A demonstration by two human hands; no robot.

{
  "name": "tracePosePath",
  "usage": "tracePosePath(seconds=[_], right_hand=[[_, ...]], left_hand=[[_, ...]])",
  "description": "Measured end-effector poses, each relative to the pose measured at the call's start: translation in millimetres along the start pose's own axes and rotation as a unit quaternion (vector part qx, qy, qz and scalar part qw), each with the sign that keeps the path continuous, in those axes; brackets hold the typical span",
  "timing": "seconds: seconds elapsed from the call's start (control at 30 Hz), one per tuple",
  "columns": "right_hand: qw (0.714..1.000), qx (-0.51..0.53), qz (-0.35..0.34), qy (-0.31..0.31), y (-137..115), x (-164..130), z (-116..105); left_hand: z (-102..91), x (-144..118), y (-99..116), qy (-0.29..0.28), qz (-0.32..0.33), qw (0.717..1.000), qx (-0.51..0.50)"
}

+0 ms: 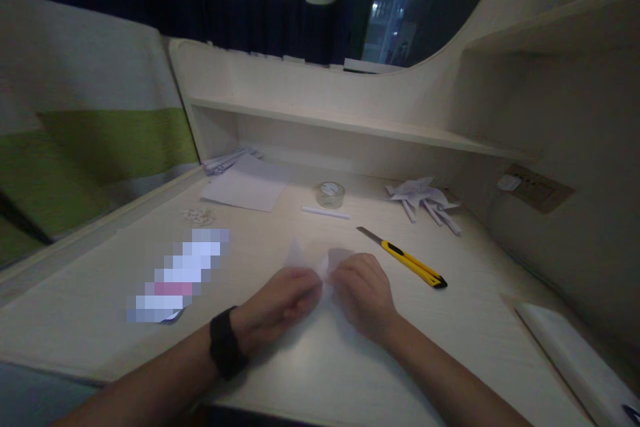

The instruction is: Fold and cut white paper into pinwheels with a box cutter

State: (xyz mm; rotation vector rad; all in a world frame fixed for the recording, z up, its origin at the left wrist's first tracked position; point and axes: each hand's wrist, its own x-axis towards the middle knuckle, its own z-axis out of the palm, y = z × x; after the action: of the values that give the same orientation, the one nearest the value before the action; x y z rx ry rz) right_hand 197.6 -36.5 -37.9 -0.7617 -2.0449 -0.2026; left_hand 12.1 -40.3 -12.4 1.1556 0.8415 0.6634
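Note:
My left hand (280,303) and my right hand (364,293) are close together over the pale desk (310,373), both pinching a small folded piece of white paper (306,257). Pointed flaps of the paper stick up between and behind my fingers. A black band sits on my left wrist. Part of the paper is hidden under my hands.
A yellow utility knife (406,258) with its blade out lies right of my hands. Behind are a tape roll (330,194), a white stick (326,213), a sheet of paper (249,188), folded paper pinwheels (425,200) and small pins (198,216). A shelf (350,123) runs along the back.

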Motion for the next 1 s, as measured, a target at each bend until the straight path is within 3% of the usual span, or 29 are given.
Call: tracePosePath(seconds=[0.1, 0.23, 0.27, 0.33, 0.4, 0.47, 0.57, 0.7, 0.87, 1.0], right_hand=[[0.999, 0.016, 0.042, 0.012, 1.2, 0.7, 0.4], [0.993, 0.059, 0.103, 0.025, 3.5, 2.2, 2.7], [0.990, 0.072, 0.119, 0.028, 3.9, 2.5, 3.2], [0.983, 0.096, 0.153, 0.029, 4.0, 3.2, 3.6], [0.975, 0.116, 0.188, 0.028, 3.8, 3.7, 3.7], [0.966, 0.139, 0.216, 0.026, 3.7, 4.3, 3.8], [0.953, 0.169, 0.251, 0.027, 4.3, 5.4, 4.5], [0.936, 0.195, 0.292, 0.007, 5.2, 7.6, 4.6], [0.922, 0.224, 0.317, -0.011, 5.9, 9.7, 2.4], [0.923, 0.239, 0.300, -0.012, 7.1, 8.7, 3.1]], left_hand=[[-11.4, -18.8, 19.4, 0.026, -0.015, 0.993, 0.110], [-50.6, -39.0, 35.9, 0.076, -0.012, 0.971, 0.227], [-61.5, -40.9, 36.7, 0.085, 0.012, 0.954, 0.288], [-78.9, -41.9, 34.1, 0.075, 0.119, 0.896, 0.421], [-87.0, -42.0, 27.8, 0.017, 0.180, 0.847, 0.500], [-85.7, -42.8, 20.5, -0.049, 0.209, 0.821, 0.529], [-75.9, -45.3, 12.0, -0.093, 0.216, 0.815, 0.530], [-69.4, -45.2, 7.2, -0.087, 0.228, 0.820, 0.518], [-77.8, -39.5, 5.2, -0.069, 0.254, 0.819, 0.510], [-84.6, -38.9, 6.5, -0.066, 0.234, 0.809, 0.535]])
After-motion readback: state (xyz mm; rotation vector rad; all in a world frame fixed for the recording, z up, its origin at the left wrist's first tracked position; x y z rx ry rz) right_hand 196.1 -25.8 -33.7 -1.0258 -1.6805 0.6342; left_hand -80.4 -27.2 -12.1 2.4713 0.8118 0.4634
